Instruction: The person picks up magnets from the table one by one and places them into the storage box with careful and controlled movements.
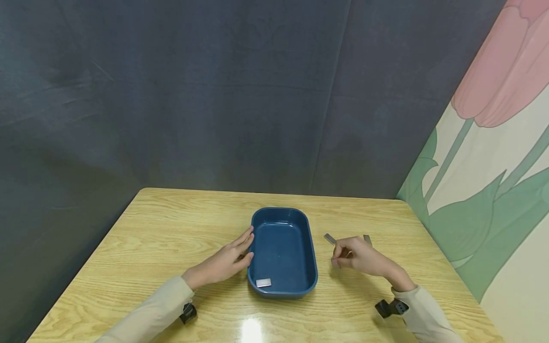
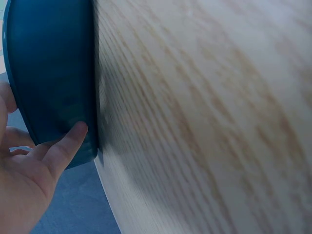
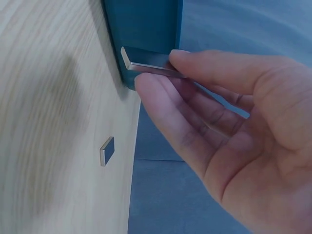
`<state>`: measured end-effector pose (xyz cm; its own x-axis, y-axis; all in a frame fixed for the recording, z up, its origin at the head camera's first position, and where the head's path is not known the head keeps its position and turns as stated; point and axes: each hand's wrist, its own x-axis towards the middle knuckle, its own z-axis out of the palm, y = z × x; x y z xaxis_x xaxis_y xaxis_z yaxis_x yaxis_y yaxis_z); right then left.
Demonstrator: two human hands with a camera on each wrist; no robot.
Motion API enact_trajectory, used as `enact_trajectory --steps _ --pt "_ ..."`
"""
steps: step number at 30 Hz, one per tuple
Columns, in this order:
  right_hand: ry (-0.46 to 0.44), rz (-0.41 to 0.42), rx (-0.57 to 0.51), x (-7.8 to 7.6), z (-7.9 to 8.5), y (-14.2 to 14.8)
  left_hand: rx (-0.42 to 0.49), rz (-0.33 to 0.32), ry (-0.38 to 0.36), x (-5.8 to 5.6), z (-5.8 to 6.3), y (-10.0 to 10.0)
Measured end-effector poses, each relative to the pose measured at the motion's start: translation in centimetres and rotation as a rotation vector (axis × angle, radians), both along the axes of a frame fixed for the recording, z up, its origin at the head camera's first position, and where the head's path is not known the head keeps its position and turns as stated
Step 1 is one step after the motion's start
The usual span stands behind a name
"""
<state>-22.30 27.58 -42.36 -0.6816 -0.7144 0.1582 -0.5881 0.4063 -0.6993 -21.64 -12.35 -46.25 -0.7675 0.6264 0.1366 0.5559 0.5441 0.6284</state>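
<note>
My right hand pinches a small flat silver rectangular block between thumb and fingers, just right of a blue tray. In the head view a slim silver piece shows right at the far side of these fingers. Another silver block lies on the table; its end shows past the right hand in the head view. My left hand touches the tray's left side with extended fingers, some at the rim and one against the outer wall. Inside the tray, a silver block lies at the near left corner.
The wooden table carries the tray near its middle. A dark curtain hangs behind and to the left. At the right stands a wall painted with tulips. Black wrist devices sit below the sleeves.
</note>
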Motion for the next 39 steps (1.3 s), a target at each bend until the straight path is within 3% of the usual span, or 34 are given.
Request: enact_trajectory --steps 28,39 --pt "-0.011 -0.03 -0.035 -0.1 1.2 -1.0 0.005 -0.001 -0.009 0.0 0.0 0.0" --pt "-0.02 -0.004 -0.069 -0.1 2.0 -1.5 -0.001 -0.001 -0.002 -0.1 0.0 0.0"
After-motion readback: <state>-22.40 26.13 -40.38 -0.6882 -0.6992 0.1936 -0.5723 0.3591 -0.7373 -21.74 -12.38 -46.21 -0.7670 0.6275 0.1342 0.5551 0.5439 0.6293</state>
